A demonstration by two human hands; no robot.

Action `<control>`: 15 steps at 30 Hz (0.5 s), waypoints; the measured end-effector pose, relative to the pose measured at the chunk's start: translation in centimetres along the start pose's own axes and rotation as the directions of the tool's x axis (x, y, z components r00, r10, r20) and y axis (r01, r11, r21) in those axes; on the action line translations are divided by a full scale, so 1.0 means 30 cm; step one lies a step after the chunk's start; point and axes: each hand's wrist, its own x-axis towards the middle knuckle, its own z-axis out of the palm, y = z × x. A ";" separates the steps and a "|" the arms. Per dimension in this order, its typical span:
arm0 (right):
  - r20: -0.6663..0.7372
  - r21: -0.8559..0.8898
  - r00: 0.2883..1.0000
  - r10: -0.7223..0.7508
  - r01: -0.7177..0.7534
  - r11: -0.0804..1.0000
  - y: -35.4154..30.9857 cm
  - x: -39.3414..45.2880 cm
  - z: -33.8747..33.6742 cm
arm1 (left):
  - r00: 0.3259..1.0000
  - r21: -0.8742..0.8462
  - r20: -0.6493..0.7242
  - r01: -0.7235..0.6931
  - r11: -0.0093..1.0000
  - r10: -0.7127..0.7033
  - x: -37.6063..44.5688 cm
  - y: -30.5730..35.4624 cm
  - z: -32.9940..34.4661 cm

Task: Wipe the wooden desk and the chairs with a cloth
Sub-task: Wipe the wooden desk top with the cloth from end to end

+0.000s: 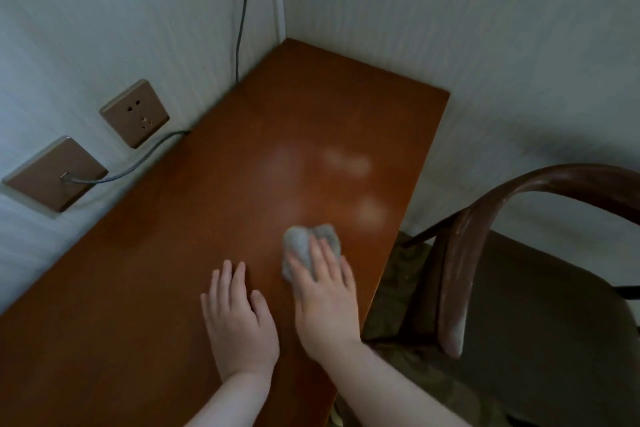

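— What's the right hand doing?

— It lies flat on a crumpled grey cloth, fingers straight and spread, pressing it down onto the wooden desk. It isn't clutching the cloth, just bearing on it. The picture is a bit smeared there.

— And the cloth sits where?

— Near the desk's right edge, towards the near end, partly poking out beyond the fingertips.

— The left hand?

— Loose, palm down on the bare wood just beside the right one, holding nothing.

— Anything else on the desk?

— Pale hazy patches on the surface beyond the cloth. The far end fits into the corner of the walls.

— Around it?

— A dark wooden chair with a curved back stands to the right, near the desk's edge. On the left wall are two brown plates: a socket and, nearer, one with a grey cable plugged in, running down behind the desk.
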 end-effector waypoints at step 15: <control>0.157 -0.009 0.983 -0.095 0.098 0.995 -0.056 0.079 0.017 | 1.000 0.043 -0.005 0.009 0.999 -0.008 0.008 0.000 0.011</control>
